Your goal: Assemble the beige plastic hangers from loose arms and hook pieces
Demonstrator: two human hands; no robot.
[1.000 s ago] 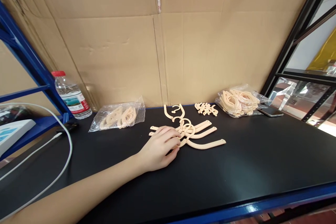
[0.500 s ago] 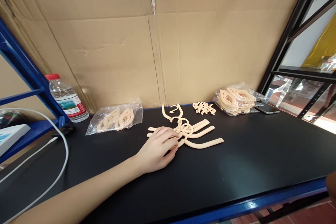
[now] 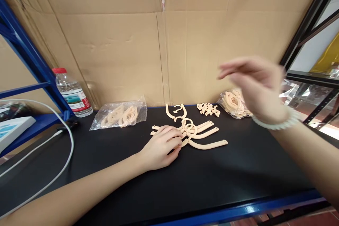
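My left hand (image 3: 162,147) lies on a group of cream plastic folding hangers (image 3: 209,144) on the black tabletop. Its fingers curl over the left arm of the nearest hanger and hide most of it; the hanger's hook and right arm show beyond. My right hand (image 3: 255,84), blurred by motion, is raised in the air at the right, in front of the bag of hanger parts (image 3: 233,103). Its fingers are stretched out, with nothing visible in them. Another hanger (image 3: 169,113), its arms pointing up, lies behind the group.
Small cream pieces (image 3: 208,109) lie in a heap at the back. A clear bag with folded hangers (image 3: 119,114) and a water bottle (image 3: 74,95) are at the left. A white cable (image 3: 72,144) loops over the table's left side. Cardboard (image 3: 119,49) stands behind.
My right hand has come up into view from the right edge. My left hand stays on the hangers. The view has shifted slightly.
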